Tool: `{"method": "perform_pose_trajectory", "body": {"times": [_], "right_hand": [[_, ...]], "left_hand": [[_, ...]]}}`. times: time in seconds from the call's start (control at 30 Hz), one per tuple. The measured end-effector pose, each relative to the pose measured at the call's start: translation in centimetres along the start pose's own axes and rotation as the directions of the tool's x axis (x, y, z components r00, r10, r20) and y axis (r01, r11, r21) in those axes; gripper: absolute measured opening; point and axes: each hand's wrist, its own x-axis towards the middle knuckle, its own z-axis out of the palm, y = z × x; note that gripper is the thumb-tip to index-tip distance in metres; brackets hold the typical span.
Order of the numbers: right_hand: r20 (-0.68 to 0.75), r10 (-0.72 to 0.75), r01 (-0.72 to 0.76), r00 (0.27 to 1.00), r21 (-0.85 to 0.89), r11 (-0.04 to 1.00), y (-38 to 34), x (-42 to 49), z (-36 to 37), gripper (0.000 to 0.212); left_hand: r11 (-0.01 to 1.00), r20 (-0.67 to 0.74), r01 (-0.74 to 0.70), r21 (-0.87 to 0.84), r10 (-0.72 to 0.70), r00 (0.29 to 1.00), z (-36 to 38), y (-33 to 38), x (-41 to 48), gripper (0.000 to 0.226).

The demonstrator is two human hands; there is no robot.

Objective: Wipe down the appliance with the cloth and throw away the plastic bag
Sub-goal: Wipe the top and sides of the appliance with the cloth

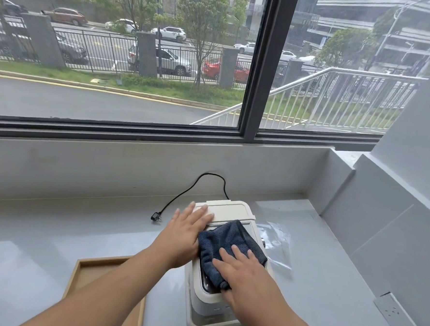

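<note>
Right now your right hand (248,278) lies flat and spread on the dark blue cloth (231,244), pressing it onto the appliance (215,299) top rather than gripping it, which suits wiping. Your left hand (184,234), open and empty, rests on the appliance's left edge, likely to steady it (the body looks light). The plastic bag (277,244) lies on the counter (54,228) just beside the appliance's right side; being clear, its outline is hard to trace. The cloth hides the lid's middle, and the cord (195,186) lies unplugged behind.
</note>
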Motion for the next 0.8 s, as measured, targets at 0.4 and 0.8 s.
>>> {"method": "perform_pose_trajectory", "body": {"times": [0.4, 0.8], "right_hand": [[-0.087, -0.056, 0.044, 0.995, -0.142, 0.989, -0.2, -4.6, 0.6, 0.069], [-0.063, 0.172, -0.171, 0.983, 0.020, 0.985, 2.1, -1.2, 0.4, 0.067]], "left_hand": [[0.990, -0.004, 0.132, -0.055, -0.132, 0.991, -0.3, 2.6, 2.9, 0.059], [0.985, -0.003, 0.123, -0.118, -0.124, 0.992, 0.0, 2.3, 2.3, 0.054]]}}
